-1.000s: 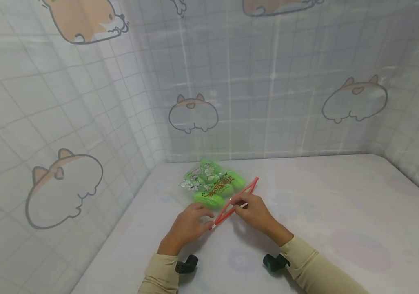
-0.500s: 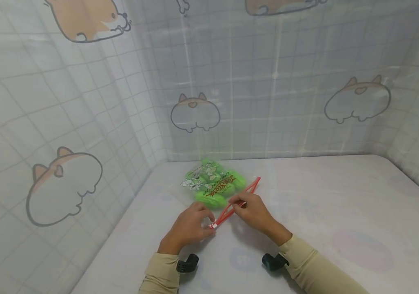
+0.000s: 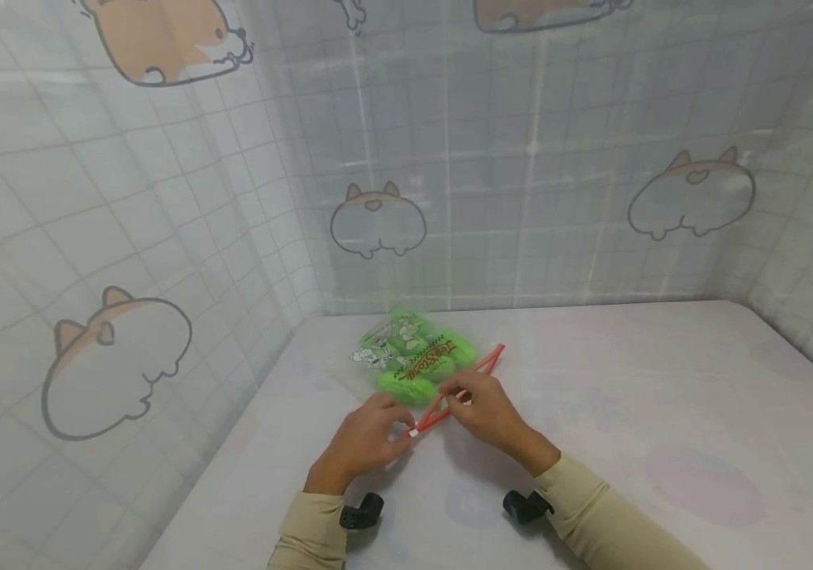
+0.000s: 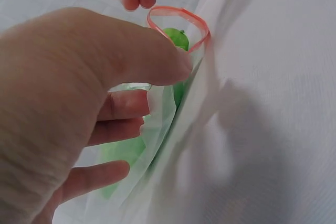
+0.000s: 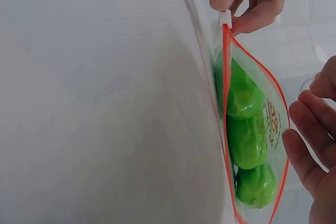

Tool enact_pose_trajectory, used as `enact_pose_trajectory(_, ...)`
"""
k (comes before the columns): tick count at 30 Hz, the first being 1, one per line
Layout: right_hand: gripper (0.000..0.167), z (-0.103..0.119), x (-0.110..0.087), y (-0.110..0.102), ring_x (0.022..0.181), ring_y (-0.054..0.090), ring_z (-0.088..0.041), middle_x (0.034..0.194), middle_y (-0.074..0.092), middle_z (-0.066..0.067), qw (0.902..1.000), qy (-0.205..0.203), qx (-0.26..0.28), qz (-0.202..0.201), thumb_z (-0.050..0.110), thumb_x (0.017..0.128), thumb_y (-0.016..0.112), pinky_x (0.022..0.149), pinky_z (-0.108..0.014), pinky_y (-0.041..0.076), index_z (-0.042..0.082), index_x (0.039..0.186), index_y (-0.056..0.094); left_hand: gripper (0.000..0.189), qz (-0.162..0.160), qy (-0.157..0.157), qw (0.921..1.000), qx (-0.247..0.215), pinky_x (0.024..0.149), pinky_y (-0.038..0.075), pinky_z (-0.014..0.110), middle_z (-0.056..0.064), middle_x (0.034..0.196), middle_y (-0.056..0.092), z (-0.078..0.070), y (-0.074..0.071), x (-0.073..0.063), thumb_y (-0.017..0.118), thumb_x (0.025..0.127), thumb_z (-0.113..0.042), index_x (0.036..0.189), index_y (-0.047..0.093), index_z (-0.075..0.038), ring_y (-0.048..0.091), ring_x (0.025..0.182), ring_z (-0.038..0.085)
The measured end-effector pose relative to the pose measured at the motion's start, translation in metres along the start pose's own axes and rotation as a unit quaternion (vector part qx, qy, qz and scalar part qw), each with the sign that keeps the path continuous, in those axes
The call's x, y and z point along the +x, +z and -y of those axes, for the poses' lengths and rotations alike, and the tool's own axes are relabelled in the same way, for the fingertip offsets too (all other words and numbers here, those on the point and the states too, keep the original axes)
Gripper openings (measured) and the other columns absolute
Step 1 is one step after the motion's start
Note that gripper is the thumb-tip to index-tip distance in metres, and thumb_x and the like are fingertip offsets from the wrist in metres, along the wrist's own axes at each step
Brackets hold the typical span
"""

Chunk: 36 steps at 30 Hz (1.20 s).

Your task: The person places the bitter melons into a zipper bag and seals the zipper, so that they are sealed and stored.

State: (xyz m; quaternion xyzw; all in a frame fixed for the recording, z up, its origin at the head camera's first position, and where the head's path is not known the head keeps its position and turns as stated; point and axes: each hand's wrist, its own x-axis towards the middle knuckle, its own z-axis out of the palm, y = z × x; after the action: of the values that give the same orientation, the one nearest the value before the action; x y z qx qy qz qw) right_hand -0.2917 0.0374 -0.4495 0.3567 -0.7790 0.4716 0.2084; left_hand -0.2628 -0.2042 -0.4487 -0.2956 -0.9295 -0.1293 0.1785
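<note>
A clear zip bag (image 3: 420, 356) with printed lettering lies on the table, several shiny green peppers (image 5: 247, 140) inside. Its red zip edge (image 5: 270, 74) gapes in the right wrist view. The left hand (image 3: 370, 435) is at the near corner; thumb and finger pinch the white zip slider (image 5: 225, 19). In the left wrist view that thumb (image 4: 168, 64) hides the slider, and the other fingers lie along the bag. The right hand (image 3: 484, 408) hovers at the middle of the zip edge, loosely bent, its fingertips (image 5: 296, 140) right at the red rim.
A white cloth covers the table (image 3: 627, 412). Behind it and to the left hang pale checked curtains (image 3: 491, 237) with cartoon dogs. Dark wrist cameras (image 3: 362, 512) sit below both cuffs.
The left thumb and finger have closed in around the slider. The right hand has shifted slightly left along the zip edge. The bag stays nearly in place.
</note>
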Motion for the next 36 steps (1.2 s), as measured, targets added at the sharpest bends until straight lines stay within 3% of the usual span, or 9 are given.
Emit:
enact_pose_trajectory(6, 0.021, 0.002, 0.002, 0.004, 0.096, 0.065, -0.019, 0.100, 0.072, -0.008, 0.9944, -0.062, -0.085, -0.004, -0.008, 0.079, 0.073, 0.081, -0.038, 0.055, 0.005, 0.094, 0.074, 0.008, -0.008, -0.004, 1.0000, 0.002, 0.068, 0.052, 0.031, -0.010, 0.087, 0.061, -0.001, -0.002, 0.000, 0.080, 0.079, -0.027, 0.086, 0.077, -0.024, 0.056, 0.084, 0.008)
enact_pose_trajectory(11, 0.021, 0.000, 0.002, 0.008, 0.110, 0.062, -0.024, 0.111, 0.071, -0.009, 0.9877, -0.085, -0.129, 0.028, -0.005, 0.079, 0.076, 0.091, -0.040, 0.052, 0.008, 0.095, 0.074, 0.006, -0.024, 0.007, 0.9997, -0.004, 0.070, 0.053, 0.031, -0.012, 0.086, 0.064, 0.000, -0.001, 0.000, 0.078, 0.080, -0.023, 0.086, 0.077, -0.024, 0.059, 0.085, 0.008)
enact_pose_trajectory(18, 0.024, 0.003, 0.002, 0.008, 0.111, 0.061, -0.028, 0.111, 0.070, -0.010, 0.9852, -0.080, -0.131, 0.077, -0.005, 0.079, 0.074, 0.092, -0.044, 0.052, 0.007, 0.099, 0.074, 0.004, -0.049, 0.018, 0.9983, -0.028, 0.072, 0.054, 0.032, -0.011, 0.084, 0.067, 0.000, 0.000, 0.000, 0.078, 0.083, -0.022, 0.087, 0.078, -0.023, 0.061, 0.086, 0.007)
enact_pose_trajectory(27, 0.019, 0.000, 0.000, 0.011, 0.100, 0.061, -0.020, 0.103, 0.068, -0.002, 0.9757, -0.049, -0.182, 0.112, 0.007, 0.082, 0.078, 0.086, -0.038, 0.052, 0.008, 0.101, 0.077, 0.006, -0.083, 0.032, 0.9958, -0.023, 0.070, 0.054, 0.032, -0.011, 0.085, 0.067, -0.002, 0.001, 0.002, 0.080, 0.085, -0.021, 0.091, 0.079, -0.020, 0.063, 0.085, 0.008)
enact_pose_trajectory(36, 0.011, 0.001, 0.001, 0.020, 0.087, 0.059, -0.016, 0.092, 0.066, 0.000, 0.9744, -0.016, -0.190, 0.120, 0.013, 0.083, 0.079, 0.072, -0.033, 0.051, 0.013, 0.093, 0.079, 0.010, -0.121, 0.042, 0.9916, -0.012, 0.072, 0.055, 0.033, -0.007, 0.089, 0.071, -0.003, 0.006, 0.003, 0.081, 0.084, -0.022, 0.093, 0.079, -0.017, 0.065, 0.086, 0.011)
